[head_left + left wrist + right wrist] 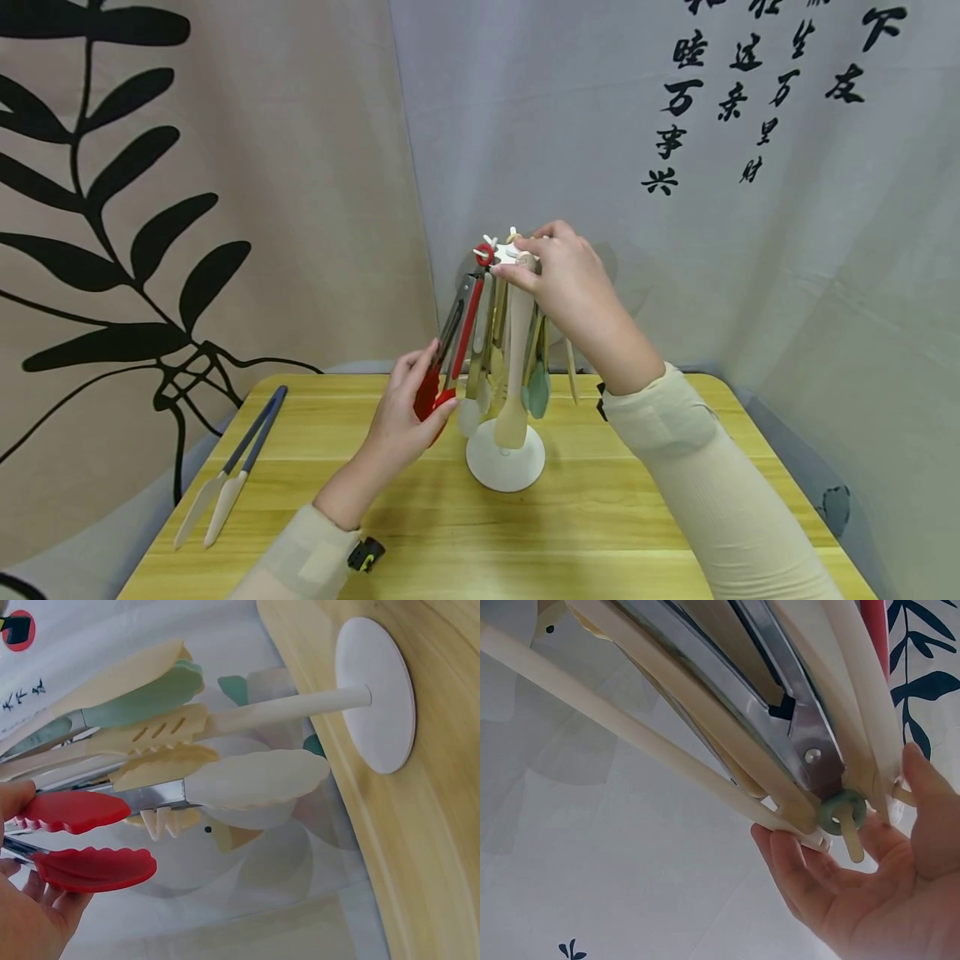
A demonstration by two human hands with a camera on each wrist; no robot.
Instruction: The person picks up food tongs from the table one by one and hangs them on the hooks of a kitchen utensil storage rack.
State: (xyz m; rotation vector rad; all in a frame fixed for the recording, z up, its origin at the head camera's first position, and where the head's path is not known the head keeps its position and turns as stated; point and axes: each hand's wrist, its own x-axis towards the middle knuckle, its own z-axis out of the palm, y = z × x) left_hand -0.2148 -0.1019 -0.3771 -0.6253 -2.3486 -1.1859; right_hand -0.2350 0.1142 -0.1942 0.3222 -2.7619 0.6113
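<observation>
My left hand point(401, 421) holds red-headed tongs point(467, 325) between thumb and fingers, near their heads. The tongs' red ring point(484, 253) is over a hook at the left of a white utensil stand point(506, 475). At the stand's top my right hand point(566, 271) grips, thumb on one side and fingers on the other, around the upper handle ends. In the right wrist view, a green ring point(832, 814) hangs on a hook between thumb and fingers. The left wrist view shows the two red tong heads point(97, 870) spread apart.
Other utensils hang round the stand, including a beige spatula point(511, 425), a green-headed tool point(538, 392) and white-headed tongs point(255, 778). Blue-handled tongs point(255, 433) with pale heads lie on the left of the wooden table point(600, 533). A printed curtain point(315, 167) hangs behind.
</observation>
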